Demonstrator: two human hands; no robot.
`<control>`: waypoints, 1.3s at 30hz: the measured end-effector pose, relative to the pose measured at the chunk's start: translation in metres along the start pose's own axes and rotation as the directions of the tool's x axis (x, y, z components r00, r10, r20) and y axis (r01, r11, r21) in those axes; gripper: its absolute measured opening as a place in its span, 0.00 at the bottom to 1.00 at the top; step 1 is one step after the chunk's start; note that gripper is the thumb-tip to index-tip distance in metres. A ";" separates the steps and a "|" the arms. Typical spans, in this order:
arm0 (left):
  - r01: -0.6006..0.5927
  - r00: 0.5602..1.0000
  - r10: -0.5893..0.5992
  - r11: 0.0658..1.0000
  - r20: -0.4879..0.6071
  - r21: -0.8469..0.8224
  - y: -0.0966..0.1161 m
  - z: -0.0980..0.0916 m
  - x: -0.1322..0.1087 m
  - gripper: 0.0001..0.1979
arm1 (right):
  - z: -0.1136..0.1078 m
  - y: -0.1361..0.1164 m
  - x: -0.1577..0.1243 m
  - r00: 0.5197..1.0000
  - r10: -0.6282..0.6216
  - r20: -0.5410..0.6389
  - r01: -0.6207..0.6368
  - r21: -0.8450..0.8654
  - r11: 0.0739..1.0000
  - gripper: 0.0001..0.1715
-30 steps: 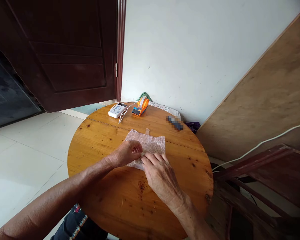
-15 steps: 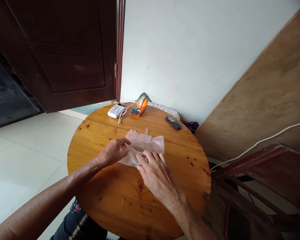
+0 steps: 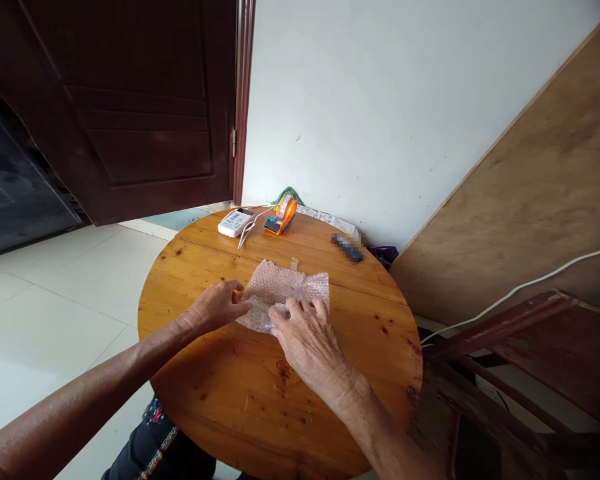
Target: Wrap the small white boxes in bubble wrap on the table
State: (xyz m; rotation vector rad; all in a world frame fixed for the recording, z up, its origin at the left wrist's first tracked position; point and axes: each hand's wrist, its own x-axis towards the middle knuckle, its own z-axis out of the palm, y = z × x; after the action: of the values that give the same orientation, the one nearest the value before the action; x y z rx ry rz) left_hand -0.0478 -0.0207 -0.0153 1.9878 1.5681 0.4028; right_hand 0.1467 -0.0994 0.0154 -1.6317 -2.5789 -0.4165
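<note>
A sheet of clear bubble wrap [image 3: 290, 283] lies on the round wooden table [image 3: 220, 393], its near part folded over. My left hand [image 3: 219, 308] is at the wrap's left edge, thumb and fingers apart, the thumb tip at the folded part. My right hand [image 3: 307, 340] is on the near right part of the wrap, fingers bent and thumb drawn in, holding the fold down. Whether something lies inside the fold is hidden under the right fingers.
Toward the back stand an orange tape dispenser [image 3: 283, 215] and a white power-bank-like box [image 3: 236, 222] with a white cable [image 3: 247, 232]. A dark, blurred-out object [image 3: 347, 247] lies at the back right. A small strip [image 3: 295, 264] sticks out behind the wrap.
My left hand has moved left, off the middle of the wrap to its edge, and its fingers have spread. My right hand has stayed on the wrap, shifting slightly left.
</note>
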 end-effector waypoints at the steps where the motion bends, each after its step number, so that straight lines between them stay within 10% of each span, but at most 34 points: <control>1: 0.028 1.000 -0.028 0.999 0.013 -0.024 -0.001 0.000 0.000 0.20 | 0.000 0.000 0.001 1.000 -0.004 -0.002 0.004 -0.004 1.000 0.05; 21: 0.113 0.988 -0.096 0.984 0.125 -0.139 -0.007 -0.005 0.004 0.11 | 0.001 0.002 -0.001 0.999 -0.001 0.037 0.001 0.005 1.000 0.05; 30: 0.367 0.917 -0.186 0.742 0.353 -0.562 -0.010 0.001 -0.016 0.20 | 0.003 0.001 -0.001 0.999 0.008 0.032 -0.008 0.018 1.000 0.05; 39: 0.259 0.966 -0.166 0.635 0.199 -0.728 0.005 0.017 -0.026 0.19 | 0.004 0.002 0.000 1.000 0.003 0.030 -0.004 0.035 0.999 0.06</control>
State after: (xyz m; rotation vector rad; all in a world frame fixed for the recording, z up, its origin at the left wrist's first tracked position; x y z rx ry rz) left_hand -0.0412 -0.0504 -0.0233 1.1368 1.2422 0.6944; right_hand 0.1495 -0.0979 0.0121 -1.6433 -2.5889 -0.3481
